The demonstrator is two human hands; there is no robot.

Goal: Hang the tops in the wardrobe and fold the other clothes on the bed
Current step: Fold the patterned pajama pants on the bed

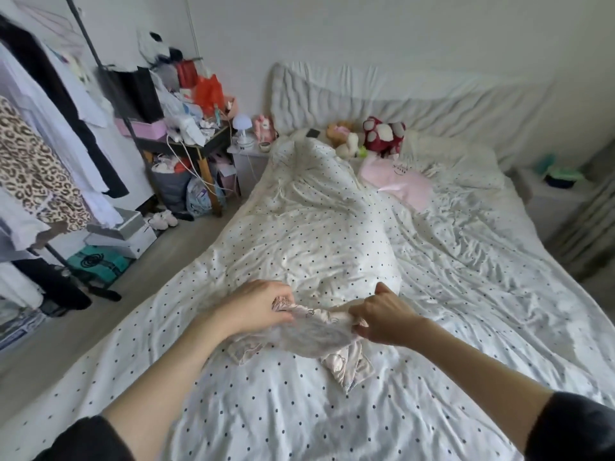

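Pinching a crumpled, pale pink satiny garment (319, 334), the left hand (258, 306) and right hand (382, 319) each hold one end in a closed grip; beneath the grip lies the wrinkled, polka-dotted bed (332, 410).

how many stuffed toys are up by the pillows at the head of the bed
2 that are clear: a tan and cream plush left of a red and white plush, side by side against the headboard. The duvet may hide more.
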